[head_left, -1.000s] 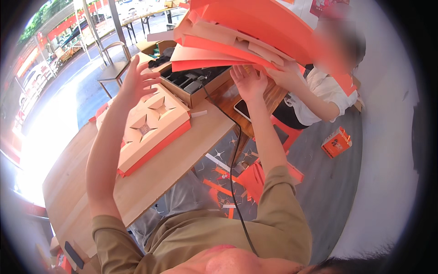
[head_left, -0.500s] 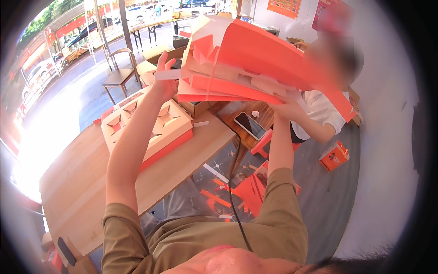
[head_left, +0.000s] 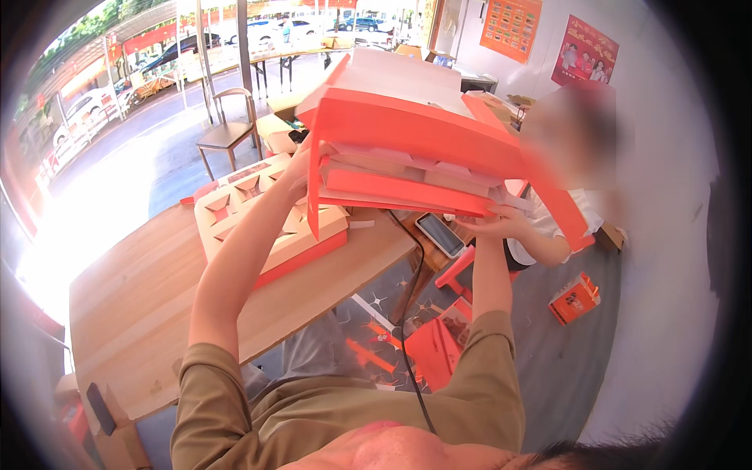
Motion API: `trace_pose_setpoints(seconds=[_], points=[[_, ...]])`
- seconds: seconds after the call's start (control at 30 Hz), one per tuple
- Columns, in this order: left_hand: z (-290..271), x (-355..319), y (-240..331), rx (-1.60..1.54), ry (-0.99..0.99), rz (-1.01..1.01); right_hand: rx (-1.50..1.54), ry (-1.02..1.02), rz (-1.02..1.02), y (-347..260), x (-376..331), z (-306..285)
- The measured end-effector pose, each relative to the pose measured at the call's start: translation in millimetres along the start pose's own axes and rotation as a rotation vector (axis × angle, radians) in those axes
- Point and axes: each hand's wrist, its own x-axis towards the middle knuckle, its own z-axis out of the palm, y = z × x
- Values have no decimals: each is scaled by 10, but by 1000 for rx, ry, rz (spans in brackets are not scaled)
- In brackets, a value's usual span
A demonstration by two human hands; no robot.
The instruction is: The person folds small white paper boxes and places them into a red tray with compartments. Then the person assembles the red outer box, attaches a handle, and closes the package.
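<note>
Head view: both hands (head_left: 298,168) apparently hold orange box stack (head_left: 407,149)

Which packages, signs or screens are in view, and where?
Orange box stack: raised in both hands, flat folded cardboard.
Beige divider box: on the wooden table, orange base.
Phone: table's right edge, dark screen.
Small orange carton: floor, right.
Posters: back wall, orange and red.
</note>
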Motion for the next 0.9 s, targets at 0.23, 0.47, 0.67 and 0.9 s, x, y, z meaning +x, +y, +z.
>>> trace_pose_setpoints(seconds=[0.23, 0.47, 0.67, 0.9], points=[[-507, -532, 131, 481, 201, -123, -473, -314, -711, 224, 328, -213], [-1086, -1851, 604, 573, 478, 36, -705, -271, -1005, 596, 278, -65], [-1735, -3149, 1144, 516, 665, 13, -1061, -261, -801, 1679, 945, 278], [-2497, -4911, 2260, 473, 875, 65, -1402, -263, -138, 3975, 2677, -277]])
